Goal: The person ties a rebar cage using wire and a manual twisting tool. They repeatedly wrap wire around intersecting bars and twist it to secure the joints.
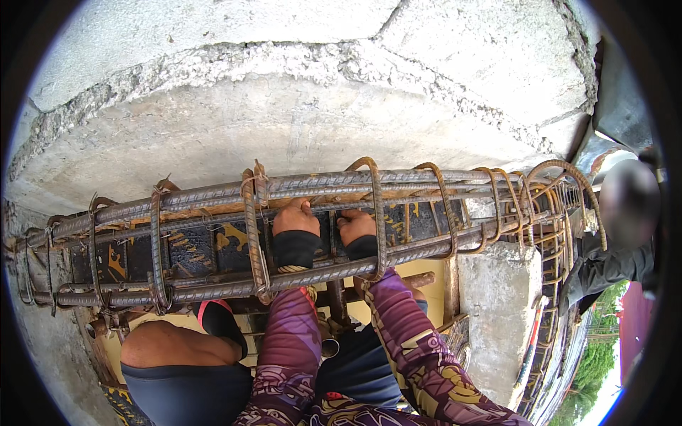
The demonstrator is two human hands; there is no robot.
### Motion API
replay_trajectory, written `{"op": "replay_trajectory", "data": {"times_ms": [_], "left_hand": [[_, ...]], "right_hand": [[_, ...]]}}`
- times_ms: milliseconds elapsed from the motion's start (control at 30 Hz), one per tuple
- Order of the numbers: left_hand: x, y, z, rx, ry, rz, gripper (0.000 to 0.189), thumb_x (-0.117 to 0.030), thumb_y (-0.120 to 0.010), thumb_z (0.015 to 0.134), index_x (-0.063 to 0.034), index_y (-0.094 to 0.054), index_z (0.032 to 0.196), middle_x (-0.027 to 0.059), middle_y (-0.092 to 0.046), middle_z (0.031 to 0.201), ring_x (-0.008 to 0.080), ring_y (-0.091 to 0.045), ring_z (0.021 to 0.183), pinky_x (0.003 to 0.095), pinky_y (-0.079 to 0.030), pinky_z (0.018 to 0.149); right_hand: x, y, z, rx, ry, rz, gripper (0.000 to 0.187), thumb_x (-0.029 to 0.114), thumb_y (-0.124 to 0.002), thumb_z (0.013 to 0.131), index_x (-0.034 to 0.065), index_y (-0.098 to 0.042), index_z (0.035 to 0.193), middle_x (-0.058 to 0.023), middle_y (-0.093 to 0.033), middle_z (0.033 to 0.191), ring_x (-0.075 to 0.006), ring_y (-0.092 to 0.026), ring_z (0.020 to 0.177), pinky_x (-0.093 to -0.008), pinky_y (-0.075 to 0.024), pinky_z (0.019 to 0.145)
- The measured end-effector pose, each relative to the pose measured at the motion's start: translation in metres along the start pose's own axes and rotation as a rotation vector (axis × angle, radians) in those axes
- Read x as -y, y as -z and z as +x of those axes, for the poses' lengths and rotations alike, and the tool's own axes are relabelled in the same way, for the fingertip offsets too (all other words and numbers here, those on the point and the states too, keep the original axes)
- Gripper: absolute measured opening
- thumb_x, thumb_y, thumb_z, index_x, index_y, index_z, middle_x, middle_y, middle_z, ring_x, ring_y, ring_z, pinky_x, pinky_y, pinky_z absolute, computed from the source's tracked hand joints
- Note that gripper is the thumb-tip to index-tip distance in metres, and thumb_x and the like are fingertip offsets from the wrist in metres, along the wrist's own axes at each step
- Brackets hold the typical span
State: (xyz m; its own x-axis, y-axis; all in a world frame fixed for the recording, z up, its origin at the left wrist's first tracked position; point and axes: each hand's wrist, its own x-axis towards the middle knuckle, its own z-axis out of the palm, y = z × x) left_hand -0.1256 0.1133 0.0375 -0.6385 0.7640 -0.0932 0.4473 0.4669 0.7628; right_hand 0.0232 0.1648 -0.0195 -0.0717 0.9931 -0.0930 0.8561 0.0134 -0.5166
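Note:
A long rebar cage [224, 290] of ribbed bars with square stirrups runs across the view in front of me. Both my forearms pass over its near bars into the cage. My left hand [297, 218] is curled against the inner bars, just right of a pair of upright stirrups [250, 213]. Close by, my right hand [356, 226] is bent over beside a curved stirrup [379, 213]. The fingertips of both hands are hidden, so I cannot tell whether they grip anything. Thin tie wire [170, 186] wraps some of the bar crossings.
A rough concrete wall [298, 122] rises beyond the cage. Dark formwork panel [186, 255] lies inside it. A hooked bar end [597, 213] sticks out at right, near another person [607, 271]. A red-handled tool [533, 335] lies by a concrete block [490, 309].

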Motion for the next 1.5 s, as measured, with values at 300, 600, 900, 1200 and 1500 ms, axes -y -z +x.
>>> {"op": "replay_trajectory", "data": {"times_ms": [300,600,900,1200,1500], "left_hand": [[0.000,0.001,0.005,0.052,0.015,0.054,0.019,-0.020,-0.056,0.088,-0.0093,-0.071,0.094,0.0183,-0.069,0.085,0.0367,-0.067,0.079,0.0456,-0.055,0.071],[0.014,-0.007,0.008,-0.033,0.048,-0.162,0.021,-0.019,-0.055,0.086,-0.0068,-0.072,0.086,0.0207,-0.068,0.078,0.0388,-0.066,0.072,0.0457,-0.054,0.066],[0.041,-0.027,0.011,0.175,0.377,-0.986,0.023,-0.014,-0.053,0.092,0.0050,-0.063,0.098,0.0153,-0.067,0.070,0.0218,-0.060,0.051,0.0353,-0.048,0.048],[0.012,-0.010,0.004,0.153,0.541,-1.077,0.019,-0.012,-0.058,0.091,0.0063,-0.061,0.085,0.0126,-0.065,0.068,0.0162,-0.057,0.047,0.0303,-0.045,0.042],[0.009,-0.004,0.001,0.115,0.562,-1.112,0.017,-0.008,-0.059,0.090,0.0078,-0.059,0.083,0.0144,-0.063,0.065,0.0166,-0.057,0.049,0.0323,-0.043,0.040]], "right_hand": [[0.026,0.009,-0.002,0.051,-0.057,-0.167,0.022,0.026,-0.066,0.082,0.0130,-0.073,0.098,-0.0166,-0.069,0.094,-0.0354,-0.066,0.091,-0.0429,-0.0535,0.083],[0.041,0.012,-0.014,0.001,-0.060,-0.234,0.019,0.021,-0.062,0.082,0.0028,-0.066,0.087,-0.0255,-0.065,0.095,-0.0432,-0.064,0.089,-0.0496,-0.0518,0.080],[0.007,-0.012,-0.008,-0.180,0.079,0.011,0.018,0.016,-0.069,0.080,-0.0010,-0.064,0.083,-0.0195,-0.063,0.067,-0.0379,-0.064,0.063,-0.0440,-0.0525,0.059],[-0.060,-0.069,0.028,-0.078,-0.095,0.395,0.018,0.009,-0.072,0.085,-0.0032,-0.060,0.079,-0.0096,-0.059,0.060,-0.0156,-0.056,0.047,-0.0323,-0.0448,0.042],[-0.025,-0.042,0.014,-0.111,-0.187,0.359,0.012,0.009,-0.072,0.084,-0.0017,-0.066,0.086,-0.0144,-0.066,0.070,-0.0173,-0.062,0.055,-0.0340,-0.0504,0.049]]}}
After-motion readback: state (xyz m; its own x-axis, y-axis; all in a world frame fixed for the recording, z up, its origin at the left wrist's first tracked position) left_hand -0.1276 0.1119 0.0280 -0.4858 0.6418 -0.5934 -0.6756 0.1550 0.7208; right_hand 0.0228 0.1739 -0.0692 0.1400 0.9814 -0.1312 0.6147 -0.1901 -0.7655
